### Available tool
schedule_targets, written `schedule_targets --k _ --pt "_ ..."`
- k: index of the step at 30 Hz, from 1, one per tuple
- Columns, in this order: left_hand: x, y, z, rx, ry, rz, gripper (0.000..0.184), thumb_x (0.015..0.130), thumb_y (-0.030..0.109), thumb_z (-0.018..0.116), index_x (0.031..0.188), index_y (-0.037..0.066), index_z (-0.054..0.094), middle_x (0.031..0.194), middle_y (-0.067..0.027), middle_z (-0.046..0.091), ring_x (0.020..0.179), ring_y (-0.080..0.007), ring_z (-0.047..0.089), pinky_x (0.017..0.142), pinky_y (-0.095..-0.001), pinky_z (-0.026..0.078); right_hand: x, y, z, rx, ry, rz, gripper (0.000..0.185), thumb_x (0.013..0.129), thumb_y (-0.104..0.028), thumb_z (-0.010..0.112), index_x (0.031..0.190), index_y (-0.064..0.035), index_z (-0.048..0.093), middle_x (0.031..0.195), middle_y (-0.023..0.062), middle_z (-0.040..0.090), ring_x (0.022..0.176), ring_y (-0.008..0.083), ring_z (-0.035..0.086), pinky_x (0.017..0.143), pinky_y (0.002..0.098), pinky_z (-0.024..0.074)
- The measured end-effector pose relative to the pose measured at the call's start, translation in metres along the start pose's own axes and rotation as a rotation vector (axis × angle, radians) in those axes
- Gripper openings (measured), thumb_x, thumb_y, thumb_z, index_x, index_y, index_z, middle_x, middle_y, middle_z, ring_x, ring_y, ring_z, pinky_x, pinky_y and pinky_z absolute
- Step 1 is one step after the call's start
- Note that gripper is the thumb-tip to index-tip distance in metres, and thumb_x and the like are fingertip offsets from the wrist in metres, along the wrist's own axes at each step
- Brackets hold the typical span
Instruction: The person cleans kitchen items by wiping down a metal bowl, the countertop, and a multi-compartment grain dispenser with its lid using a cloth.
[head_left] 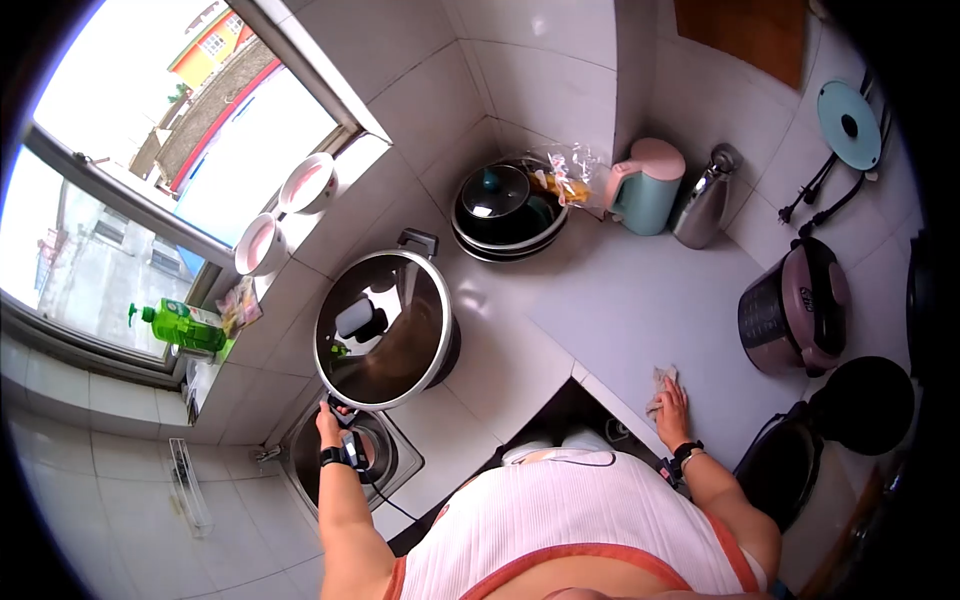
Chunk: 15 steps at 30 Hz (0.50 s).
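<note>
My left hand (330,420) is closed around the near handle of a large pot with a glass lid (400,340); the pot stands on the tiled counter beside the sink (405,462). On the grey countertop (620,300), near its front edge, my right hand (672,408) rests on a crumpled light cloth (660,385). The fingers of that hand lie on the cloth, pressing it to the surface. The pot's other handle points toward the back wall.
Stacked pans with a small glass lid (495,192) stand at the back, near a kettle (652,190) and a steel flask (705,200). A rice cooker (795,310) and dark pans (785,465) are at right. Bowls (262,245) and a green bottle (185,325) line the windowsill.
</note>
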<state>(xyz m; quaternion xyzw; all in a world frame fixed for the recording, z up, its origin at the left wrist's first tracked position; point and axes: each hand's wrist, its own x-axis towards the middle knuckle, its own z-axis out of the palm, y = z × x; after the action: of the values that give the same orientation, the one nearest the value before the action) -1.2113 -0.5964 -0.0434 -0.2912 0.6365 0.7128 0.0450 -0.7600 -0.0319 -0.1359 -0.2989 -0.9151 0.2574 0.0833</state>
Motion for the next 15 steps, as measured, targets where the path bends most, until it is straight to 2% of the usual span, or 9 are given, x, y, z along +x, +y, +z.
schedule_targets --k 1,4,6,8,9,12,15 --pt "-0.015 0.003 0.009 0.073 -0.009 0.041 0.040 0.097 0.036 0.040 0.084 0.001 0.052 0.067 -0.0052 0.052 0.055 -0.0158 0.051 0.051 -0.0295 0.047 0.001 -0.003 0.002 -0.005 0.009 0.011 0.022 0.075 0.004 0.046 0.093 -0.0067 0.050 0.139 0.0188 0.036 0.129 0.0371 0.031 0.106 0.0492 0.0224" --pt "-0.032 -0.016 0.017 -0.041 -0.033 0.039 0.036 0.098 0.034 0.039 0.086 0.002 0.052 0.066 -0.0033 0.050 0.055 -0.0141 0.050 0.050 -0.0276 0.046 0.007 -0.006 0.010 -0.034 0.013 0.020 0.021 0.075 0.004 0.047 0.094 -0.0064 0.050 0.139 0.0189 0.036 0.127 0.0376 0.032 0.106 0.0482 0.0234" --pt "-0.053 -0.031 0.030 -0.149 -0.031 0.038 0.026 0.097 0.031 0.043 0.088 0.007 0.044 0.068 -0.0037 0.049 0.057 -0.0160 0.050 0.053 -0.0306 0.048 0.010 -0.008 0.010 -0.044 0.008 -0.009 0.021 0.075 0.003 0.047 0.094 -0.0062 0.050 0.139 0.0193 0.036 0.127 0.0380 0.033 0.105 0.0479 0.0240" --pt "-0.070 -0.033 0.042 -0.281 -0.061 -0.047 0.023 0.096 0.030 0.045 0.087 0.009 0.042 0.068 -0.0041 0.048 0.059 -0.0166 0.050 0.055 -0.0313 0.047 0.012 -0.011 0.013 -0.050 0.001 -0.034 0.021 0.075 0.003 0.047 0.094 -0.0060 0.050 0.139 0.0196 0.036 0.126 0.0383 0.033 0.105 0.0476 0.0245" --pt "-0.079 -0.029 0.051 -0.312 -0.085 -0.021 0.023 0.095 0.028 0.047 0.087 0.007 0.046 0.069 -0.0039 0.049 0.060 -0.0156 0.049 0.058 -0.0298 0.047 0.014 -0.010 0.016 -0.048 0.010 -0.028 0.021 0.075 0.004 0.047 0.094 -0.0059 0.050 0.138 0.0200 0.036 0.125 0.0384 0.034 0.104 0.0479 0.0253" --pt "-0.067 -0.026 0.062 -0.261 -0.087 0.025 0.022 0.095 0.027 0.048 0.091 0.006 0.045 0.072 -0.0051 0.049 0.060 -0.0156 0.049 0.056 -0.0304 0.047 0.020 -0.006 0.025 -0.047 0.017 -0.012 0.022 0.074 0.004 0.049 0.093 -0.0070 0.050 0.138 0.0189 0.036 0.126 0.0381 0.034 0.105 0.0491 0.0248" --pt "-0.052 -0.021 0.073 -0.231 -0.090 0.026 0.024 0.096 0.029 0.044 0.091 0.005 0.046 0.069 -0.0053 0.049 0.057 -0.0158 0.049 0.054 -0.0301 0.047 0.024 -0.006 0.025 -0.034 0.014 0.007 0.023 0.072 0.004 0.051 0.092 -0.0081 0.049 0.138 0.0177 0.037 0.127 0.0375 0.033 0.105 0.0494 0.0244"
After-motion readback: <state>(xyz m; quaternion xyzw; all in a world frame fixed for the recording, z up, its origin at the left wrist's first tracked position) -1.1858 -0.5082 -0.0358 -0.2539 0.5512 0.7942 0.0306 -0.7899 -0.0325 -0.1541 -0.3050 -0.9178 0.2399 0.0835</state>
